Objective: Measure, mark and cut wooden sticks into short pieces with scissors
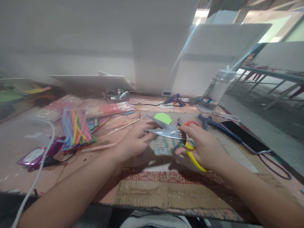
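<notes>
Scissors (166, 133) with silver blades and yellow and orange handles are held in my right hand (199, 142), its fingers around the handles. The blades stand apart and point left. My left hand (136, 137) is at the blade tips, fingers bent together; whatever it pinches is too small or blurred to make out. Just behind the blades lies a bright green paper piece (162, 118) with cut corners. Below both hands is a cardboard sheet (142, 193) with red and teal print.
A purple device (35, 156), colourful pipe cleaners (77, 129) and packs of sticks (109, 109) lie left. Behind stand a glue gun (174, 100) and a clear bottle (215, 90). A phone (245, 137) lies right. A white cable (44, 158) crosses the left side.
</notes>
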